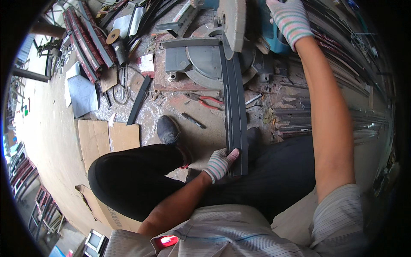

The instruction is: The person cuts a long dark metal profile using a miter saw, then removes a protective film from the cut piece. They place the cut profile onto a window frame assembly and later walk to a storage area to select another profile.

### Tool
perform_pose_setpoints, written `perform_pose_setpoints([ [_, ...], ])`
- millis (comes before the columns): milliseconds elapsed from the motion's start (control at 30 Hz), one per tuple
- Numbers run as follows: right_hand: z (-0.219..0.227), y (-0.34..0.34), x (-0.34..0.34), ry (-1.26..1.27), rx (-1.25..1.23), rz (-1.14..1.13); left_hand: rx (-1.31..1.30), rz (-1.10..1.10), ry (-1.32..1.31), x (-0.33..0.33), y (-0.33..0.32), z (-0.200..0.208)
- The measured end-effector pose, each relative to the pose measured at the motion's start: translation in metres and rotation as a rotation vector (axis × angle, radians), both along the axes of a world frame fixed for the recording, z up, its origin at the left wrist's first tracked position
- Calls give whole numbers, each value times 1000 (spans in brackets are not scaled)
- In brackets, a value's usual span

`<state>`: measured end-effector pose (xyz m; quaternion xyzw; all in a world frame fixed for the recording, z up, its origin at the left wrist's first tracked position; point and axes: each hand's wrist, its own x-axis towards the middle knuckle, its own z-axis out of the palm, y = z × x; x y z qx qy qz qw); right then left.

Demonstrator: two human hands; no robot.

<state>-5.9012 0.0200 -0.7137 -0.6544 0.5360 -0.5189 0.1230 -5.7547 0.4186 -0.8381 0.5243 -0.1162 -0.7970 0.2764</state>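
Note:
A long dark grey metal profile [234, 107] runs from the bed of a mitre saw [201, 64] toward my lap. My left hand [219, 165], in a striped knit glove, grips its near end, with the thumb over the top face. At the upper right, my right hand [291, 21] wears a matching glove and closes round the teal handle part of the saw. Its fingertips are partly cut off by the frame's top edge. The saw's round blade guard [233, 25] stands over the profile's far end, and hides where the blade meets it.
Red-handled pliers [207, 100] and a black marker-like stick [193, 120] lie on the floor by my shoe [168, 129]. A short dark offcut [139, 100], papers [83, 92] and flattened cardboard [107, 139] are at left. Stacked profiles [338, 60] line the right side.

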Motion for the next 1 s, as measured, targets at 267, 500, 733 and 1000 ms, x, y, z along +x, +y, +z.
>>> perform_pose_setpoints([
  [267,20,51,19,-104,264,-18,52,4,32,1,2,-3],
  [500,4,59,12,-84,273,33,48,-130,-82,4,1,-9],
  [733,-3,61,8,-13,259,25,72,-49,35,5,1,-6],
  [1000,-20,66,1,188,69,-43,16,-115,-44,3,6,-21],
])
